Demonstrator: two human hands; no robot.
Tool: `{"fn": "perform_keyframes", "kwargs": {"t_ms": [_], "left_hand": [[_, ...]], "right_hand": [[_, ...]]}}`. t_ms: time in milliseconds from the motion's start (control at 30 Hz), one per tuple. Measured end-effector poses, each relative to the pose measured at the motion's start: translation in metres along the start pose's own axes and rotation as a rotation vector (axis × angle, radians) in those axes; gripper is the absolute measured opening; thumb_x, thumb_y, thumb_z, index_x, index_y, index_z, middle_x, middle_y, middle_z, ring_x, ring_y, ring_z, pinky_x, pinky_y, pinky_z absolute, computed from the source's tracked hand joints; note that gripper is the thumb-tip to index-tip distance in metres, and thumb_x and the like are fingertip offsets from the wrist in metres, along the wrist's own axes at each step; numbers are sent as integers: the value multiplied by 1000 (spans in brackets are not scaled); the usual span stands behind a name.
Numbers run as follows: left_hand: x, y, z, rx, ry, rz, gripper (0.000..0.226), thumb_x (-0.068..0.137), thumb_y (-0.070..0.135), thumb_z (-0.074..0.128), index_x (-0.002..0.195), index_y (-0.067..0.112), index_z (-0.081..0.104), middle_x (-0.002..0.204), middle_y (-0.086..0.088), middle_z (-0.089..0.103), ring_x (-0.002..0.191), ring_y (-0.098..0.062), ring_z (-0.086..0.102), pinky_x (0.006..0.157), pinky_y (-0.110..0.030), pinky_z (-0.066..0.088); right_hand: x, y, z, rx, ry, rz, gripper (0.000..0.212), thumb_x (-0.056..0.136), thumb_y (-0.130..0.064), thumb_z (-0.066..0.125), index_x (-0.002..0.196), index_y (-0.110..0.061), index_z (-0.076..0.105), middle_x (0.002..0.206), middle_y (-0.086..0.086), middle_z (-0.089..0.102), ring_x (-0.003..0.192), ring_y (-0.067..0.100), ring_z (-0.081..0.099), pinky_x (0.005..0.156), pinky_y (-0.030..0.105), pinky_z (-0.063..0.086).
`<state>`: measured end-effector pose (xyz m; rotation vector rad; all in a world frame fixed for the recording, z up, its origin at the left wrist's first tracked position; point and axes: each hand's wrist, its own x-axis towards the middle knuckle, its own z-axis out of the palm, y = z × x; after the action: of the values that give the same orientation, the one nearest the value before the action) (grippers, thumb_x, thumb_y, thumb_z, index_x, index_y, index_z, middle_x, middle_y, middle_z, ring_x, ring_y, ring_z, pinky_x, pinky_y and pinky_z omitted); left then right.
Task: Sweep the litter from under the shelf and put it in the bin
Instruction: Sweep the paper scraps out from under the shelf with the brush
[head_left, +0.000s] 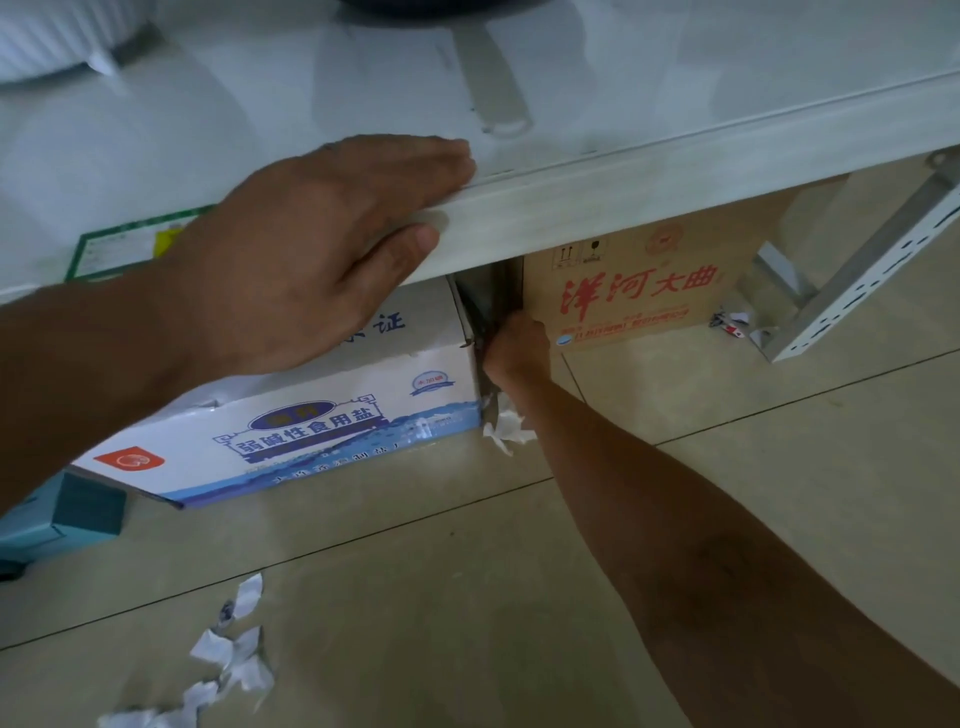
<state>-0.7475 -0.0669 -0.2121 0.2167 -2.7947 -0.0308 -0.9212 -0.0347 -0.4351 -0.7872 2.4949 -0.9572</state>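
My left hand (332, 244) lies on the front edge of the pale shelf (649, 176), fingers on top and thumb against its face. Under the shelf, my right hand (517, 345) reaches into the narrow gap between a white-and-blue carton (291, 431) and a brown carton (634, 291). Its fingers are curled in the gap; what they hold is hidden. A crumpled white paper (504, 428) lies on the floor just below that wrist. Several torn paper scraps (228, 654) sit on the tiles at the lower left. More scraps (735, 325) lie by the brown carton's right corner.
A slotted metal shelf upright (852, 291) slants down at the right, meeting the floor. A teal box (57, 514) stands at the left edge. A green-edged packet (130, 241) and a flat handle (491, 78) rest on the shelf. Beige tiles (727, 467) cover the floor.
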Motion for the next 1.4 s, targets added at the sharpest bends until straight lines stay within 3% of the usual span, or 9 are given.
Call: {"fn": "perform_keyframes", "kwargs": {"t_ms": [133,300,433,567,800,967,1100,1300,1400], "left_hand": [[-3,-2,1,11,-1,21,49,102,25,40,147,8,46,153,-7,47,143,-23,42,116,-41,35],[0,1,2,21,3,29,48,103,25,40,146,5,48,151,-10,49,141,-25,44,116,-36,34],[-1,0,-2,21,-6,14,49,103,26,40,147,7,47,153,-8,47,141,-24,43,116,-36,34],[-1,0,2,5,-20,11,49,103,27,40,148,9,46,154,-6,46,143,-22,42,116,-39,35],[-1,-1,2,12,-7,8,49,103,28,39,148,9,46,154,-6,46,143,-20,40,117,-30,29],[1,1,2,11,6,13,49,103,28,40,148,9,46,153,-7,47,141,-23,44,117,-35,33],[-1,0,0,-3,-8,-15,50,101,29,39,147,10,47,154,-6,46,142,-23,44,116,-39,35],[-2,0,3,13,9,-7,49,103,29,40,148,10,46,153,-7,47,141,-23,44,117,-34,33],[0,0,4,20,-1,3,51,103,32,38,149,10,45,154,-7,46,142,-25,43,117,-41,35]], "right_hand": [[-20,18,-29,-73,-70,29,26,92,-28,56,97,-4,64,92,12,71,83,29,69,77,41,59],[-44,36,-59,38,61,-64,42,88,-16,49,47,-19,37,49,-2,42,56,25,50,59,31,40],[-17,8,-30,49,19,-116,26,93,-19,54,73,-14,69,72,8,68,67,25,67,59,28,46],[-5,1,-15,-87,1,-34,17,90,-10,63,104,-3,67,103,14,72,97,28,70,74,29,52],[-33,38,-61,-81,-214,39,27,91,-23,56,101,1,66,81,12,64,67,24,64,56,27,49],[-34,39,-66,187,0,9,31,87,-17,48,74,6,65,63,23,62,50,34,63,53,45,58],[-31,27,-42,253,-215,132,32,93,-24,49,92,3,66,71,12,62,55,23,58,55,31,51],[-63,57,-79,83,-240,167,26,86,-16,53,77,4,66,56,11,62,26,12,52,35,19,40],[-68,60,-88,134,-120,112,29,85,-14,50,81,12,64,60,15,56,34,15,51,38,20,42]]}}
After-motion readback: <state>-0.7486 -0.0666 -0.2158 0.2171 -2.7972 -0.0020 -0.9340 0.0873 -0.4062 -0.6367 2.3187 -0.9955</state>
